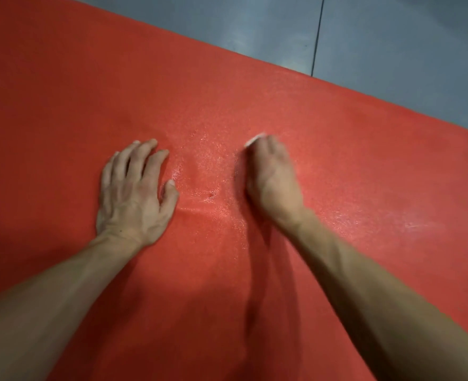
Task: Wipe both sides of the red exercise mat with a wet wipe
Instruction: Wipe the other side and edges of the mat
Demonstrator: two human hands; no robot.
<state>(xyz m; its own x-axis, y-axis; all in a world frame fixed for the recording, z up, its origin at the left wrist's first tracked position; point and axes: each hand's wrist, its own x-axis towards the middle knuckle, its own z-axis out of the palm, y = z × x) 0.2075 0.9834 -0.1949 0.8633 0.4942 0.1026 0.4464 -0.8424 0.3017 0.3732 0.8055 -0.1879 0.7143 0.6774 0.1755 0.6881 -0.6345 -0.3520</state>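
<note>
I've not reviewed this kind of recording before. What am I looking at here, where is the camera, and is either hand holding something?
There is no machine: a person works with bare hands. The single picture comes from a camera worn on the person's head, looking forward and down. A red mat lies spread on a grey tiled floor. The left hand rests flat on the mat, fingers spread, holding nothing. The right hand is blurred; its grip is round a white wipe, of which only a small edge shows past the fingers. The mat between the hands looks shiny and wet.

Mat [89, 92] flat on floor [392, 37]; left hand [133, 193] mid-mat, right hand [274, 177] beside it over wipe [254, 140].
</note>
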